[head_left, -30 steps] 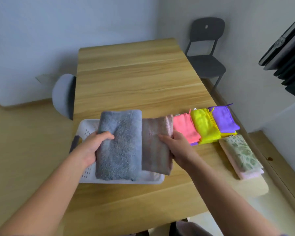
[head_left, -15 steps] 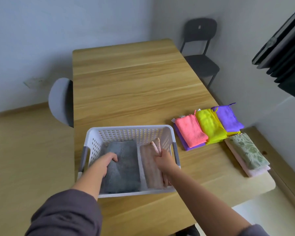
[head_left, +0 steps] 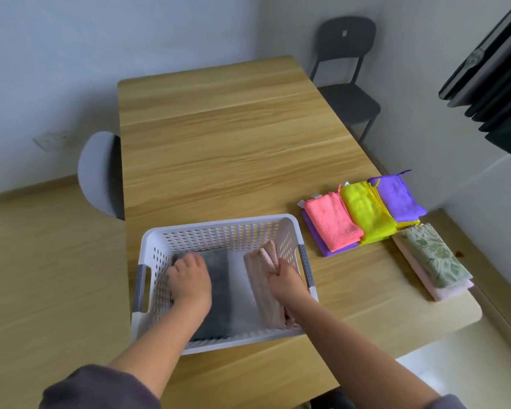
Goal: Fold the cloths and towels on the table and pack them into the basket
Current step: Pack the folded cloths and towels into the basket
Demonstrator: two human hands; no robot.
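Dark greyish-purple left sleeve (head_left: 101, 388) bunched at the lower left of the frame; matching right sleeve (head_left: 447, 404) a sliver at lower right. Left hand (head_left: 189, 281) and right hand (head_left: 283, 280) bare.

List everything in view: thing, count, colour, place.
table: one, light wood, centre
basket: one, white with grey handles, near edge of table
grey towel: one, folded, left side of basket
striped towel: one, pale pink, right side of basket
folded cloths: at least four, coral, yellow and purple, overlapping right of basket
leaf-print towel: one, green, on pink towel
pink towel: one, table's right edge
black chair: one, far right
grey chair: one, left
left hand: grips grey towel
right hand: fingers pinch striped towel
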